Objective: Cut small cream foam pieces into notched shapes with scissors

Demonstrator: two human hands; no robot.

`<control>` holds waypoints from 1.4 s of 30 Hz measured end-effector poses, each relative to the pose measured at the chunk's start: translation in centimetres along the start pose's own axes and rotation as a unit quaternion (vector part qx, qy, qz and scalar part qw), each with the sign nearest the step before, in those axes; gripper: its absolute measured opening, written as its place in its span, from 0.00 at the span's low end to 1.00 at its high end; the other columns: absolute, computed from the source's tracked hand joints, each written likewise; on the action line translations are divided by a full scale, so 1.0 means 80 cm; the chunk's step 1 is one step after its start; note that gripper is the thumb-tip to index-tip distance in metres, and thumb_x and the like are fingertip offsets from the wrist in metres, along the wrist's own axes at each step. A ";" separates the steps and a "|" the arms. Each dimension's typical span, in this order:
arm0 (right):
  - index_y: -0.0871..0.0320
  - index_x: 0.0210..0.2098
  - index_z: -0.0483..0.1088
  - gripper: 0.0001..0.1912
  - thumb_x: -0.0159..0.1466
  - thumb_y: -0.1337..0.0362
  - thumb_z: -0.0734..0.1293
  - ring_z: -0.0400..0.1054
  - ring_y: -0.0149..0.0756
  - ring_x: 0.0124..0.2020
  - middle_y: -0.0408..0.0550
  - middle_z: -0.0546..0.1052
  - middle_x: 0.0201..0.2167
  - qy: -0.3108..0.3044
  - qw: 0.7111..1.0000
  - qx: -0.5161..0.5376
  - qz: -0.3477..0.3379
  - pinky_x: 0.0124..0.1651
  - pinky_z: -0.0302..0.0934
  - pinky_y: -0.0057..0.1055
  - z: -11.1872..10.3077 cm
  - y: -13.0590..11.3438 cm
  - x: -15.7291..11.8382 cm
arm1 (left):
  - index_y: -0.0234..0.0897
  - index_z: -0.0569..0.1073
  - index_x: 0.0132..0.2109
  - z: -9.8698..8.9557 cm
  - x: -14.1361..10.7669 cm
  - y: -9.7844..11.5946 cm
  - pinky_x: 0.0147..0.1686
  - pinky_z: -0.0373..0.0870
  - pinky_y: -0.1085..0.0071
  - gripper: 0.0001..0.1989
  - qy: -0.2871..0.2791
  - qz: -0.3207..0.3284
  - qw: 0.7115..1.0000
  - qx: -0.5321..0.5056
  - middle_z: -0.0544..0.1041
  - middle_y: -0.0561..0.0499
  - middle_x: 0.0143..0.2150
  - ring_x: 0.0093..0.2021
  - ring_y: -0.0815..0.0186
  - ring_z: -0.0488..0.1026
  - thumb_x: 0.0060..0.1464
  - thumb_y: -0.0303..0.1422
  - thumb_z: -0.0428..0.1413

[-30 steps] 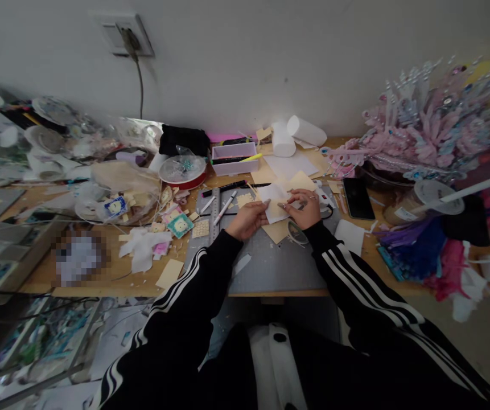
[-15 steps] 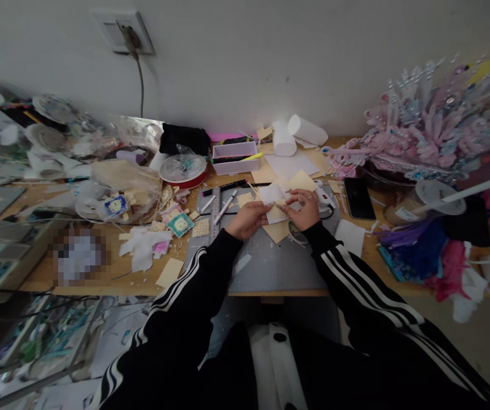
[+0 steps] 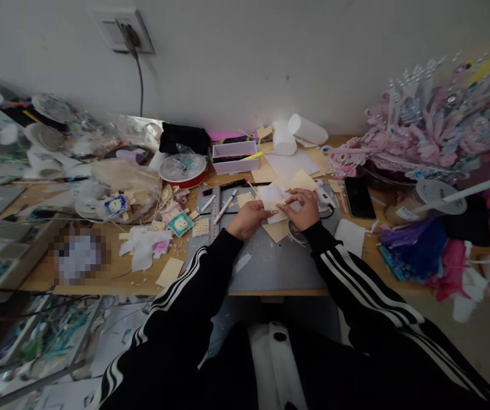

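Between my two hands is a thin white sheet [image 3: 272, 195] with a small cream piece against it. My left hand [image 3: 250, 219] pinches the sheet's left edge, thumb on top. My right hand [image 3: 303, 209] is closed at its right side, fingertips on the cream piece. Cream card [image 3: 303, 180] shows behind the hands, and another cream piece [image 3: 277, 232] lies below them on the grey cutting mat [image 3: 287, 267]. Left of my left hand lie a metal ruler [image 3: 215, 213], a white marker [image 3: 225, 206] and a beaded cream square [image 3: 201, 228].
Behind the hands stand a lilac pen box [image 3: 236, 165] and white rolls [image 3: 284, 138]. A phone [image 3: 359, 198] lies right, near pink crown ornaments [image 3: 428, 125] and a clear tub [image 3: 432, 199]. A ribbon spool [image 3: 183, 169], painted squares [image 3: 180, 224] and scraps crowd the left.
My left thumb has slid slightly right across the sheet, nearer to my right fingertips. Both arms and the things on the table stay where they were.
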State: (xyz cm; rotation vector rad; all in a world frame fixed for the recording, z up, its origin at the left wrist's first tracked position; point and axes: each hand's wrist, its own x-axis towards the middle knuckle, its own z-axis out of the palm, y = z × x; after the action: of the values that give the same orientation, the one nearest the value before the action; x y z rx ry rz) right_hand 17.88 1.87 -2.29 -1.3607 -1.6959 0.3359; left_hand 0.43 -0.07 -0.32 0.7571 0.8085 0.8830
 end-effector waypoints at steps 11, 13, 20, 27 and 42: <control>0.54 0.23 0.71 0.10 0.49 0.64 0.77 0.69 0.49 0.48 0.51 0.79 0.40 0.002 1.000 -0.003 -0.008 0.58 0.57 0.50 0.000 -0.001 0.000 | 0.30 0.79 0.37 0.005 0.004 -0.004 0.44 0.75 0.62 0.24 0.045 0.025 0.999 0.013 0.83 0.43 0.36 0.41 0.56 0.80 0.27 0.33 0.74; 0.54 0.23 0.71 0.10 0.49 0.65 0.77 0.69 0.49 0.48 0.51 0.79 0.40 0.001 1.000 -0.006 -0.010 0.58 0.57 0.50 0.000 -0.001 0.000 | 0.30 0.79 0.36 0.006 0.004 -0.004 0.43 0.76 0.62 0.24 0.052 0.026 0.998 0.013 0.83 0.44 0.35 0.40 0.56 0.80 0.27 0.33 0.74; 0.53 0.23 0.71 0.10 0.49 0.66 0.76 0.69 0.50 0.48 0.50 0.79 0.39 0.001 1.000 -0.007 -0.003 0.58 0.57 0.51 -0.001 -0.004 0.000 | 0.30 0.79 0.35 0.005 0.003 -0.004 0.39 0.75 0.66 0.24 0.065 0.030 0.997 0.029 0.83 0.45 0.33 0.36 0.59 0.80 0.26 0.33 0.74; 0.53 0.22 0.70 0.10 0.49 0.65 0.77 0.69 0.50 0.47 0.50 0.79 0.39 0.010 1.000 -0.005 -0.004 0.58 0.58 0.50 0.001 -0.004 -0.001 | 0.29 0.80 0.38 0.003 0.005 -0.006 0.37 0.74 0.67 0.23 0.069 0.027 0.996 0.040 0.83 0.44 0.34 0.36 0.59 0.80 0.31 0.33 0.73; 0.54 0.28 0.70 0.10 0.51 0.60 0.75 0.70 0.46 0.47 0.51 0.79 0.39 0.020 0.999 0.046 0.018 0.57 0.60 0.46 0.000 -0.006 0.001 | 0.29 0.81 0.38 -0.004 0.004 -0.006 0.37 0.75 0.65 0.23 0.060 0.047 0.995 0.056 0.83 0.42 0.35 0.37 0.57 0.80 0.32 0.36 0.73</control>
State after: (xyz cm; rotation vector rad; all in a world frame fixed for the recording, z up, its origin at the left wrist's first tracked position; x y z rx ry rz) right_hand 17.58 1.80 -1.92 -1.3231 -1.6045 0.3998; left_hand 0.48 0.08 -0.95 0.8532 0.9406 0.9808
